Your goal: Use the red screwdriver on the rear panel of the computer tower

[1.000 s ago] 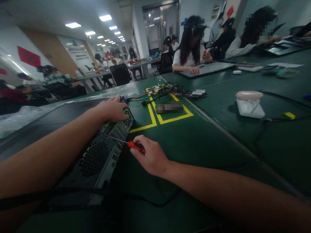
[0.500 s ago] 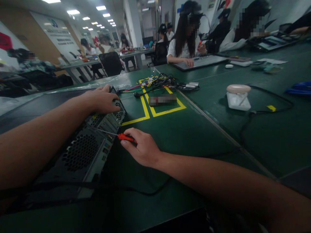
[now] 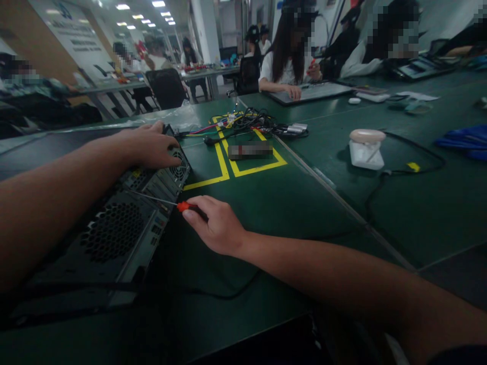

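Observation:
A dark computer case [image 3: 114, 228] lies on the green table at the left, its rear panel with vents and ports facing me. My left hand [image 3: 152, 146] rests over the far end of the case, fingers apart, thumb beside the round fan grille [image 3: 178, 166]. In my right hand [image 3: 218, 223] is a screwdriver [image 3: 186, 207] with a red and black handle. Its thin metal shaft points left across the rear panel, and the tip is close to or against the panel; contact cannot be made out.
Beyond the case lies a tangle of cables [image 3: 258, 121] near yellow tape [image 3: 258, 171] and a small dark box [image 3: 250, 150]. To the right are a white case [image 3: 366, 152] with a cord and a blue bundle [image 3: 466, 142]. A co-worker [image 3: 287, 66] sits across the table.
The whole view has shifted slightly, so things appear a little further left and higher. Both hands keep their places at the case, and the screwdriver remains in my right hand.

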